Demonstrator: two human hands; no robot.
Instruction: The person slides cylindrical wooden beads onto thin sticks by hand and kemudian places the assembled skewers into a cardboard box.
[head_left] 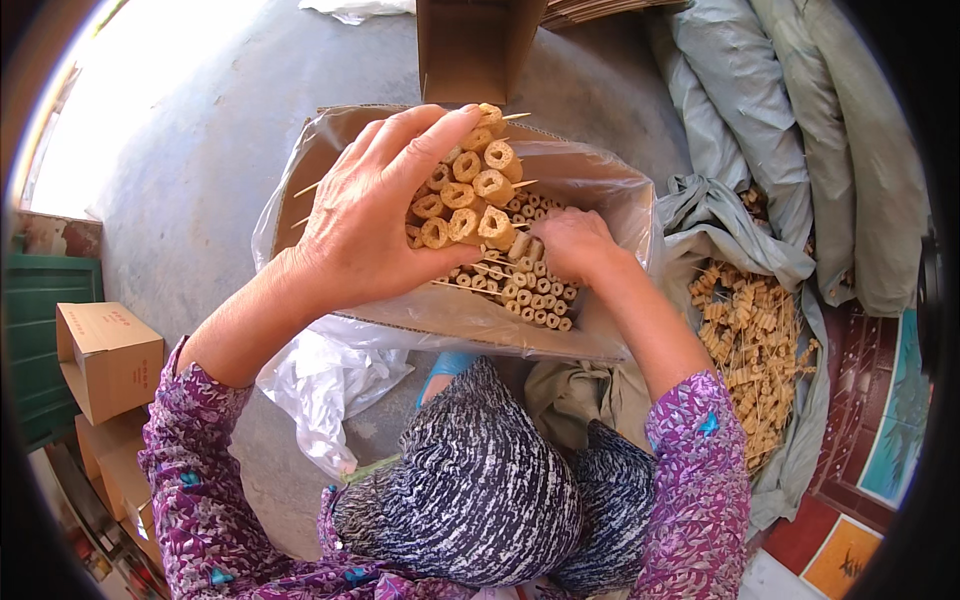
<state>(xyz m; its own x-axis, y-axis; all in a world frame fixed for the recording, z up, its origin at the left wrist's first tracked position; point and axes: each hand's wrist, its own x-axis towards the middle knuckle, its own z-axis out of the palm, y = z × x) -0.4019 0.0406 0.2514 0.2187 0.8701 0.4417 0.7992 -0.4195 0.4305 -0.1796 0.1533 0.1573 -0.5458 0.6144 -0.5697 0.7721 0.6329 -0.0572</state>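
My left hand (375, 225) is closed round a bundle of skewers (462, 190) threaded with tan, ring-shaped puffed pieces; their hollow ends face right and thin stick tips poke out. The bundle is held above an open cardboard box (345, 125) lined with a clear plastic bag (600, 170). Inside the box lie more skewers (530, 290) in stacked rows, ring ends showing. My right hand (578, 245) reaches into the box against those rows. Its fingertips are bent down and mostly hidden, so whether they grip a skewer does not show.
To the right, a grey-green sack (740, 225) lies open over a heap of loose skewers (750, 350). Full sacks (760, 90) lean beyond it. An open carton (470, 50) stands past the box. Small cartons (110, 360) and a white plastic bag (335, 385) are at left.
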